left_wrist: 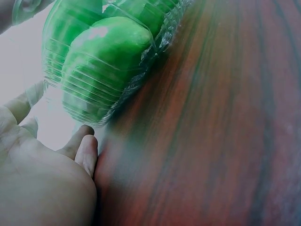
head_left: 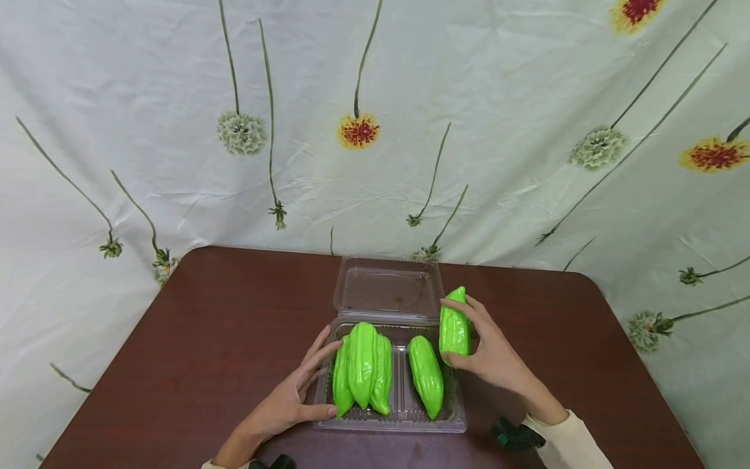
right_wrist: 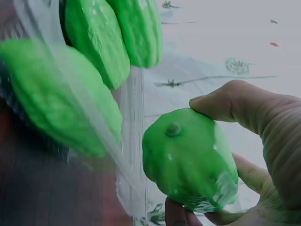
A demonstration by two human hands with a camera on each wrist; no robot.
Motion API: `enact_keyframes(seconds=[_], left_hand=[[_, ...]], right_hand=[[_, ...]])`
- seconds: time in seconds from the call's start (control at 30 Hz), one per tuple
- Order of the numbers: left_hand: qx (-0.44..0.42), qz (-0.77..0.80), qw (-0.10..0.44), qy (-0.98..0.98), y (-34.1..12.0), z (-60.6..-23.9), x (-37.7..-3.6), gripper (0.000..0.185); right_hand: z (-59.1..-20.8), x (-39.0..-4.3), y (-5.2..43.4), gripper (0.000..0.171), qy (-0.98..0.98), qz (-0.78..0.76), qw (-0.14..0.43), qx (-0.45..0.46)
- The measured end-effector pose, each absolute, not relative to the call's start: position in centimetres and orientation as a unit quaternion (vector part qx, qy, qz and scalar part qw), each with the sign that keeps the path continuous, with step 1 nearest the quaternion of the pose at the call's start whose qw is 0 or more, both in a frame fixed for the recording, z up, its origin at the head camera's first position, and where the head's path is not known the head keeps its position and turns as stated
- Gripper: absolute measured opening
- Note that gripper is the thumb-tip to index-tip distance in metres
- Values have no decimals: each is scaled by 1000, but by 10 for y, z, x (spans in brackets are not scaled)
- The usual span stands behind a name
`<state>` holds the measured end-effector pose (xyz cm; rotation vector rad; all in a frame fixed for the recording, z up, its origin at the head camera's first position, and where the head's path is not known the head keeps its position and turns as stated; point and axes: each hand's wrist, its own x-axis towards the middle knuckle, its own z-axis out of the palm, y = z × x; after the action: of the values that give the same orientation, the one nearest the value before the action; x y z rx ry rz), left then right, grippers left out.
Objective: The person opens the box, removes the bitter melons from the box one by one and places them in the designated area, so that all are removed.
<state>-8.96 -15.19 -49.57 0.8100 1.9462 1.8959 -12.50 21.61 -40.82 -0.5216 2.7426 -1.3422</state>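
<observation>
Clear plastic container [head_left: 392, 425] lies on the tabletop [head_left: 205, 345], lid [head_left: 381, 286] folded back, presumably giving access from above. Inside, three green fruits [head_left: 363, 365] cluster at left and a lone fruit [head_left: 426, 378] lies at right. The left hand [head_left: 287, 402] stretches loose fingers along the container's left side, apparently steadying it; the right hand [head_left: 493, 352] grips a fifth fruit [head_left: 454, 331] between fingers and thumb near the right rim.

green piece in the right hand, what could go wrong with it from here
The held green piece looks glossy, so it might slip from the right hand.

If it moves inward over the clear container, it could knock the lone green piece on that side.

If the left hand nudges the container, the crowded group of three might shift.
</observation>
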Motion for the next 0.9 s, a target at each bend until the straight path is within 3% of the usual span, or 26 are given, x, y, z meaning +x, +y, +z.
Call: enact_keyframes(seconds=[0.5,0.9], left_hand=[[273,666,158,676,-151,-495,-90,90],[286,664,147,675,-152,-496,-90,90]], right_hand=[[-434,-170,251,77,875,-469,25,-120],[-461,-186,259,78,877,-465,66,-98]])
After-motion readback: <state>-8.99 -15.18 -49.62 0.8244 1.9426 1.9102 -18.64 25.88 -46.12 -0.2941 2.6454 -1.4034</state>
